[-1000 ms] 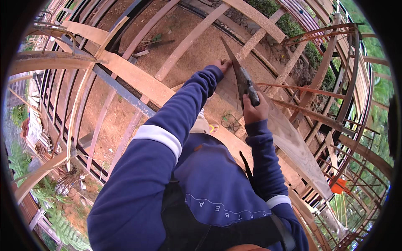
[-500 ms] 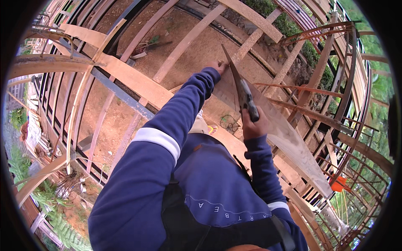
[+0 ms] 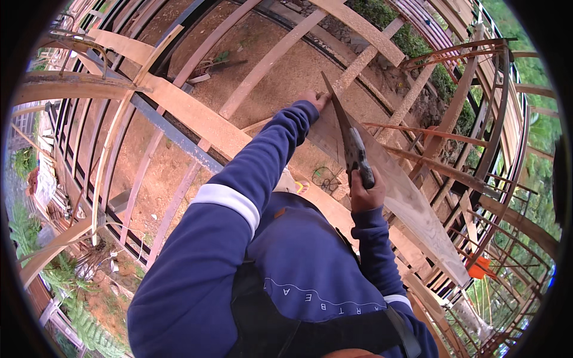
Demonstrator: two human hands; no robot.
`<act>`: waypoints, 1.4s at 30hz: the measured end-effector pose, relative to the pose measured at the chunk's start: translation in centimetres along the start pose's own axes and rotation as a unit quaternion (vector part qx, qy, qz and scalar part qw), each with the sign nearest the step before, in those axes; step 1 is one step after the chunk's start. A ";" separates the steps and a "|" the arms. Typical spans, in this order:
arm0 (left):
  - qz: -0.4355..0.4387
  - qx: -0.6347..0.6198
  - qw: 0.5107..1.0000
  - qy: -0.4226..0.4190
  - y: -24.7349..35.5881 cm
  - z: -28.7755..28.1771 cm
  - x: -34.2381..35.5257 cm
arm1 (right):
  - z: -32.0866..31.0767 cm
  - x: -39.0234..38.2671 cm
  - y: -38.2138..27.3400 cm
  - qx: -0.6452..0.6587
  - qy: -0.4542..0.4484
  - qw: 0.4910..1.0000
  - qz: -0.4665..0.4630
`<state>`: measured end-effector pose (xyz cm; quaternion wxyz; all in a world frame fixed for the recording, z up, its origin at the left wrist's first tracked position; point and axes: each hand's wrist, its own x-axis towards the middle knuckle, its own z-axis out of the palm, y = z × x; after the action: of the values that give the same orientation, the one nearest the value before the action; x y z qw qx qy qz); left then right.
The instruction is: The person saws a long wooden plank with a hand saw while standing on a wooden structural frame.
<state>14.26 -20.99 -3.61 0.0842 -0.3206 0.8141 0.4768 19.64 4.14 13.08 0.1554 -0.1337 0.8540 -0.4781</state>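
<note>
A handsaw (image 3: 345,126) with a dark handle is gripped in my right hand (image 3: 368,191). Its blade points away from me and lies across a long wooden board (image 3: 412,206), close to the board's far end. That board slants from the middle of the view down to the lower right. My left hand (image 3: 315,100) reaches forward and closes on the far end of the board, just left of the blade. Its fingers are partly hidden.
Beams (image 3: 197,119) and narrow joists (image 3: 268,65) form an open frame above brown ground (image 3: 239,45). A grey-blue beam (image 3: 173,134) crosses at left. Rusty metal bars (image 3: 453,136) stand at right, near an orange object (image 3: 478,267). Ferns (image 3: 80,304) grow at lower left.
My right hand has drawn the saw back toward me, a short way down the view. My left hand stays at the board's end, with only a slight shift.
</note>
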 end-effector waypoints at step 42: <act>-0.136 0.036 0.990 0.001 1.4 -0.7 -2.7 | 0.1 -1.3 0.8 -0.016 0.030 0.999 -0.001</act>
<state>15.60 -19.92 -1.03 0.1588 -0.4259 0.7795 0.4310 20.81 4.97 12.59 0.1271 -0.1228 0.8656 -0.4684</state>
